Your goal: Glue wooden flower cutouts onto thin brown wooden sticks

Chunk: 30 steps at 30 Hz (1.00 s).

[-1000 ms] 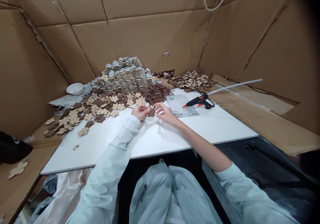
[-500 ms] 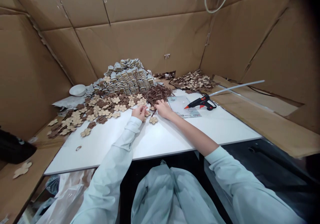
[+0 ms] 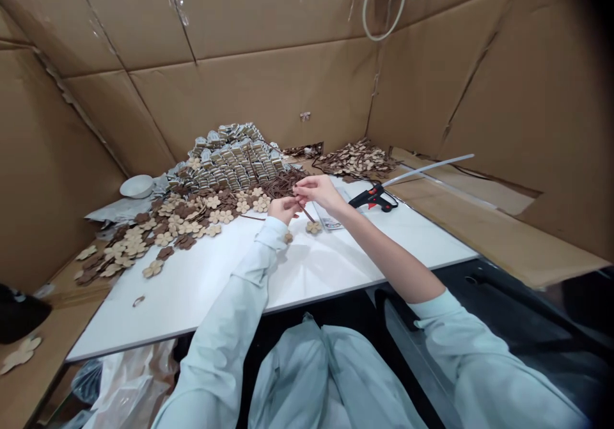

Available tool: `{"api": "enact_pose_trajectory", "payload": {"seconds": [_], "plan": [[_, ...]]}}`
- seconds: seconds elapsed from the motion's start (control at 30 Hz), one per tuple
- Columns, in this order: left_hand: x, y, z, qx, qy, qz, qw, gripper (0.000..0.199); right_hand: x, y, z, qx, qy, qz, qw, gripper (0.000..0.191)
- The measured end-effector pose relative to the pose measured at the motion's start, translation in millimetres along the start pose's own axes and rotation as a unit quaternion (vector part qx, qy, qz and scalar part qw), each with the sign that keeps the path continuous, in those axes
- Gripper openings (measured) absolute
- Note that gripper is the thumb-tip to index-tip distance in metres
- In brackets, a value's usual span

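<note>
Above the white board point(image 3: 211, 288), my two hands meet with closed fingertips. My left hand point(image 3: 284, 209) pinches a thin brown cord point(image 3: 307, 214), which slants down from the fingers. Its lower end reaches a beige flower piece point(image 3: 313, 227); whether the two are joined I cannot tell. Fingertips of my right hand point(image 3: 320, 192) close on the cord's upper part, mostly hidden by the fingers. Another small beige flower piece point(image 3: 288, 238) shows beside my left wrist. Just behind the hands lies a heap of brown cords point(image 3: 283, 183).
Beige and brown flower pieces point(image 3: 177, 221) spread at left, before stacked silvery packets point(image 3: 235, 160). A black glue gun point(image 3: 374, 197) with a long glue stick lies at right, near a clear printed sheet point(image 3: 332, 224). A white bowl point(image 3: 137, 187) and cardboard walls point(image 3: 268, 90) stand behind.
My hands have come together and lifted slightly, with the brown cord between them. The right hand has left the spot by the cord heap. The camera view has shifted.
</note>
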<state>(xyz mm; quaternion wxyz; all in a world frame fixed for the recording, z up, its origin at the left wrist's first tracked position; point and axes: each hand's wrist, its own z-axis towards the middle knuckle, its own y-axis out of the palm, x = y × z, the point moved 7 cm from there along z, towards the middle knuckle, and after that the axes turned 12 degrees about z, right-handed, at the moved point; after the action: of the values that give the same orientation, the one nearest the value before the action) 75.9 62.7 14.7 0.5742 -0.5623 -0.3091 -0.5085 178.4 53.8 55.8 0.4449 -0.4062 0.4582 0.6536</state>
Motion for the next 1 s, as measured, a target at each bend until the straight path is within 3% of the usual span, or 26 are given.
{"api": "enact_pose_trajectory", "payload": {"seconds": [0.1,0.2,0.5,0.6,0.77,1.0], "plan": [[0.9,12.8,9.7,-0.004,-0.078,-0.126,0.989,0.008,-13.7,-11.5,1.4,0.021,-0.055,0.002,0.998,0.016],[0.9,14.7,14.5,-0.001,-0.111,-0.193,0.975,0.005,-12.9,-22.6,2.4,0.025,-0.081,-0.024,0.996,0.012],[-22.0,14.5,7.2,0.001,-0.138,-0.094,0.986,0.010,32.6,-32.5,-3.0,0.007,-0.006,0.106,0.994,0.015],[-24.8,16.2,5.1,-0.004,-0.138,-0.101,0.985,0.009,39.5,-38.6,-3.1,0.007,-0.014,0.081,0.997,0.028],[-26.9,17.8,2.7,0.000,-0.152,-0.152,0.977,0.010,45.4,-44.1,-5.2,0.028,-0.011,0.035,0.999,0.031],[-33.6,8.3,3.5,0.035,-0.157,-0.039,0.986,0.005,51.2,-42.2,-7.9,0.031,0.013,-0.089,0.996,0.024]]}}
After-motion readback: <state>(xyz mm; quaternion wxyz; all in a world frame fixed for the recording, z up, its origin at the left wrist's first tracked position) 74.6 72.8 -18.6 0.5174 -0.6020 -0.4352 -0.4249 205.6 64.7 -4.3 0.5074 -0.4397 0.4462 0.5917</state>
